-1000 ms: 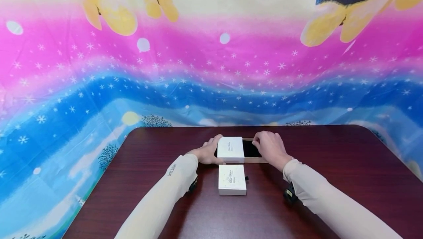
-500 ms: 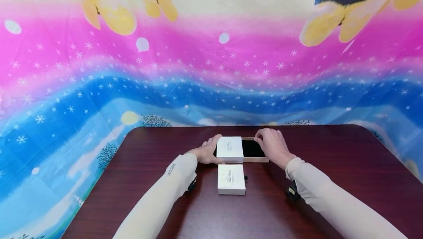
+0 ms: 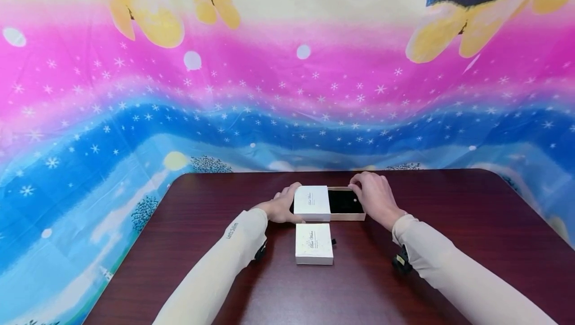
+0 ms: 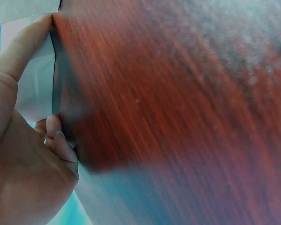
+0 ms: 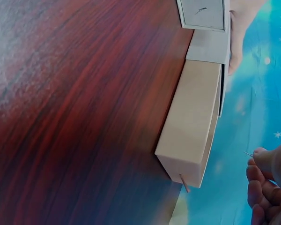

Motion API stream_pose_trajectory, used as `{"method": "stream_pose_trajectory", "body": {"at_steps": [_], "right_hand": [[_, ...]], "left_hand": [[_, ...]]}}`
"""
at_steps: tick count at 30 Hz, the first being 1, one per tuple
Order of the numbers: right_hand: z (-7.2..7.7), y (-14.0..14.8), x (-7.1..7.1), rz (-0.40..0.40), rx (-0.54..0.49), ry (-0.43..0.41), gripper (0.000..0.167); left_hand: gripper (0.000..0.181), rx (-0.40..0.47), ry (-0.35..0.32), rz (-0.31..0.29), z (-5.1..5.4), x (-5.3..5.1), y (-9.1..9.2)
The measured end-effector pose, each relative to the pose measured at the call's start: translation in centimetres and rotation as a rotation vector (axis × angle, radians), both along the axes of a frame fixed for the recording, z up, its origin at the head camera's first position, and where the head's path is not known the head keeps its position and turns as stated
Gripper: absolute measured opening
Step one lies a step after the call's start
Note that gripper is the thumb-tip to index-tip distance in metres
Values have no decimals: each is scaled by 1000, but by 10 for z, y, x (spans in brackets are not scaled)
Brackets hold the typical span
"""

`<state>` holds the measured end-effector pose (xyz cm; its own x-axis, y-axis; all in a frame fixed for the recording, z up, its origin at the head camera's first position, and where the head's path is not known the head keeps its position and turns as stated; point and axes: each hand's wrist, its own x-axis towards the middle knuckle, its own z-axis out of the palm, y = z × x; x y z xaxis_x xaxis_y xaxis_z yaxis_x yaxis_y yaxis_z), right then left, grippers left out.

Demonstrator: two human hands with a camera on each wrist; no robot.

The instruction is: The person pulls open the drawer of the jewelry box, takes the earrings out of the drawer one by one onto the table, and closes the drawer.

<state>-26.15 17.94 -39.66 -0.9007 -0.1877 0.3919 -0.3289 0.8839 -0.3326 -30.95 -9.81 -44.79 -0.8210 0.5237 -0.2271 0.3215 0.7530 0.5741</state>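
Observation:
A white slide-out jewellery box (image 3: 311,200) lies near the table's far side, its drawer (image 3: 346,216) pulled out to the right and lined in black. My left hand (image 3: 282,206) grips the white sleeve's left end, thumb at the front, fingers behind; the left wrist view shows the thumb (image 4: 25,44) along its side. My right hand (image 3: 375,196) is at the drawer's right end, fingertips pinching a stud earring (image 5: 247,153), of which only a thin pin shows. A tiny shiny bead (image 3: 355,200) shows on the black lining by that hand.
A second, closed white box (image 3: 314,243) with a dark pull tab stands just in front of the first. Both are on a dark red wooden table (image 3: 287,295). A colourful printed cloth (image 3: 287,90) hangs behind the table.
My right hand has drawn back to the right and slightly up from the drawer, uncovering more black lining and the tiny bead. My left hand keeps its grip on the sleeve.

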Motion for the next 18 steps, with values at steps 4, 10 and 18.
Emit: {"method": "stream_pose_trajectory", "body": {"at_steps": [4,10,18], "right_hand": [[-2,2,-1,0,-13,2,12],[-5,6,-1,-17,-51,10,12],[-6,13,-3,-20,-70,31,12]], "left_hand": [[111,-2,10,-12,-1,-1,-1],[113,2,15,-4,-1,0,-1],[112,-8,11,8,2,3,1]]}}
